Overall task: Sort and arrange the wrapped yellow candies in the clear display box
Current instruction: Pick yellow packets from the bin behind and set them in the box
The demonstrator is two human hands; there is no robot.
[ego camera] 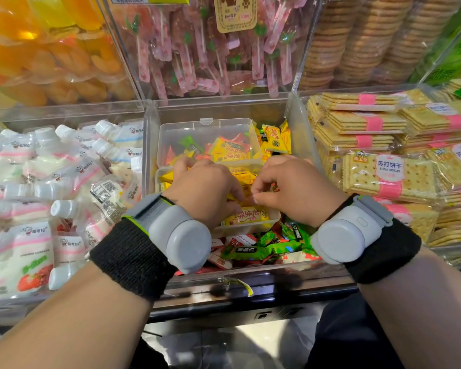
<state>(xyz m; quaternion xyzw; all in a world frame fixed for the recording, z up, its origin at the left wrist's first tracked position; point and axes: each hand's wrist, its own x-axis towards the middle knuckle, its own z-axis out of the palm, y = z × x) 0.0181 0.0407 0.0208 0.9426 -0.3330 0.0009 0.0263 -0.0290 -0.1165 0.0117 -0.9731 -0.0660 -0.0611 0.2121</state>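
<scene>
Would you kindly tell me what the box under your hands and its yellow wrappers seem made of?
The box: seemingly clear plastic; candies show through its walls. The yellow wrappers: likely glossy plastic film; they crinkle and catch light.

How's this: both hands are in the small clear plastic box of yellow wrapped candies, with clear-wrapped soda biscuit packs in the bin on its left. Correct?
No. The head view shows the clear-wrapped soda biscuit packs in the bin on its right; white spouted pouches fill the left one. The left hand and right hand are in the small clear plastic box of yellow wrapped candies.
</scene>
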